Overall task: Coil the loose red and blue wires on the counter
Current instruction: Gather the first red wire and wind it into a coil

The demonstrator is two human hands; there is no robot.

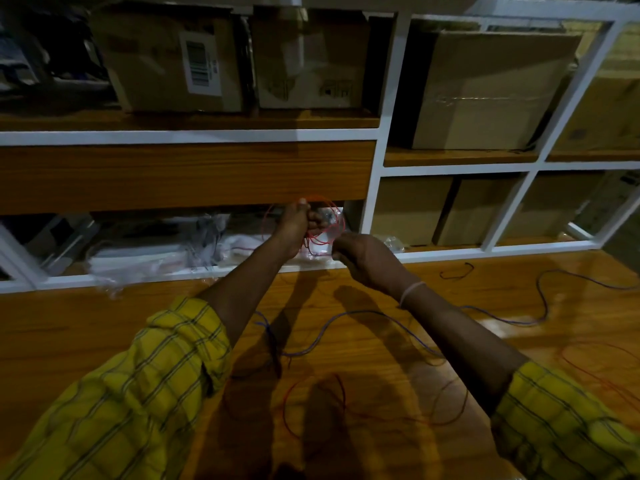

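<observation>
Raised above the wooden counter, my left hand grips a bundle of red wire loops. My right hand is closed just to the right and slightly lower, pinching the red strand that leads into the loops. More red wire lies loose on the counter between my forearms and at the right. A blue wire snakes across the counter under my arms and runs off toward the right edge.
White-framed wooden shelves rise behind the counter, holding cardboard boxes. Plastic-wrapped white items fill the low shelf at the left. A short dark wire piece lies at the counter's back right.
</observation>
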